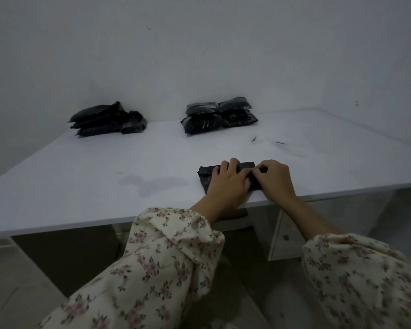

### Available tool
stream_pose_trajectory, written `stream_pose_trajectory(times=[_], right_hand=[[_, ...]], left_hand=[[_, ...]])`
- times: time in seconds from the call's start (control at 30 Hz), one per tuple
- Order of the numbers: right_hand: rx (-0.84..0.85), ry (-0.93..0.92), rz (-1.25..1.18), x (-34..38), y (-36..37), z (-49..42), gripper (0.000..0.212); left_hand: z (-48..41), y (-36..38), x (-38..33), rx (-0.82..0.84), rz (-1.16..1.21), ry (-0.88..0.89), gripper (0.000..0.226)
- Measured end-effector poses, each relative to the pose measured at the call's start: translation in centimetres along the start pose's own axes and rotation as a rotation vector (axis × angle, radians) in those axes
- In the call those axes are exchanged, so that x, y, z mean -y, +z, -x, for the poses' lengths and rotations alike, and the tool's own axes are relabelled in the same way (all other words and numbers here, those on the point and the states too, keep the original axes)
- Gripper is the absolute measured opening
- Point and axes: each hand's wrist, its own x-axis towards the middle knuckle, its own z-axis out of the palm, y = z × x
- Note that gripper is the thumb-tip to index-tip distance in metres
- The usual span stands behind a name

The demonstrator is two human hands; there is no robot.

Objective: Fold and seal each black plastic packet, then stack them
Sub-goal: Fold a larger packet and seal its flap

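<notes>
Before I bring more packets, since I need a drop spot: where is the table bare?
Widest bare stretch: the table from the left pile of packets to the near edge; a faint stain marks it. The gap between that pile and the right pile is free. Crowded: the near edge, where left hand and right hand are on the packet.

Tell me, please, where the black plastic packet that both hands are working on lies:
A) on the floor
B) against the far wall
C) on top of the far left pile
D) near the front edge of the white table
D: the black plastic packet lies flat near the white table's front edge, beneath the left hand and right hand, apart from both far piles.
</notes>
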Motion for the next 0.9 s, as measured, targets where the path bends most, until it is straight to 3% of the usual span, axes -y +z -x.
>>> stream_pose_trajectory(times=[0.13, 0.3, 0.47, 0.67, 0.9], right_hand=[[0.027, 0.069, 0.033, -2.5, -3.2, -0.5, 0.016], [0.050, 0.177, 0.161, -5.8, -7.0, -1.9, 0.020], [0.006, 0.252, 0.123, -9.0, -9.8, -1.9, 0.022], [0.118, 0.277, 0.130, -11.3, -12.8, -3.6, 0.016], [0.284, 0.245, 0.467, -12.9, -14.5, -5.2, 0.033]], left_hand=[[-1.6, 0.9, -3.0, 0.002, 0.032, 0.082, 0.046], [-4.0, 1.9, -7.8, -0.007, 0.048, 0.145, 0.065], [-6.4, 3.0, -12.2, 0.022, 0.028, 0.160, 0.042], [-7.3, 3.6, -13.3, -0.052, 0.024, 0.162, 0.057], [-7.4, 3.6, -13.5, -0.098, 0.041, 0.124, 0.050]])
